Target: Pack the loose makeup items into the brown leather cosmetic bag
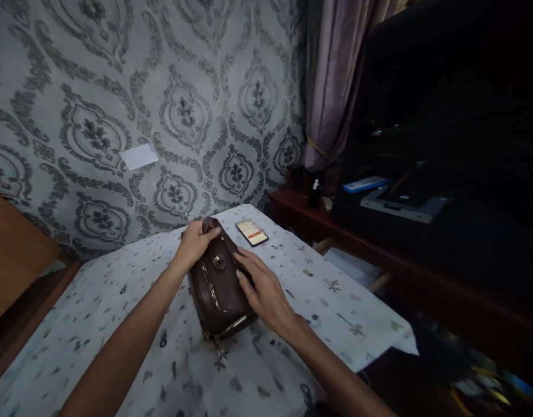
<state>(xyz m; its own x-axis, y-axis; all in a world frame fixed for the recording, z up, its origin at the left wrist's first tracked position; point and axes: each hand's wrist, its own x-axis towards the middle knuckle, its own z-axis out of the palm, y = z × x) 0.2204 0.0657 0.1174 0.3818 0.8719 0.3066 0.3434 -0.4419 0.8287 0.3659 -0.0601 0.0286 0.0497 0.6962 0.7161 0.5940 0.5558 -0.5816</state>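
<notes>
A dark brown leather bag with gold-coloured zips and a round tab on its front is tilted over the patterned white cloth. My left hand is closed around its far upper end, thumb lying over the front. Against the bag's right side rests my right hand, its visible fingers stretched out and touching the leather near the edge. The far side of the bag is hidden. Just beyond it lies a phone with a lit screen, apart from both hands.
The white cloth covers the surface under the bag. On the right, a dark red cabinet carries a large dark screen, with an open drawer below. A wooden panel stands at left, and patterned wallpaper is behind.
</notes>
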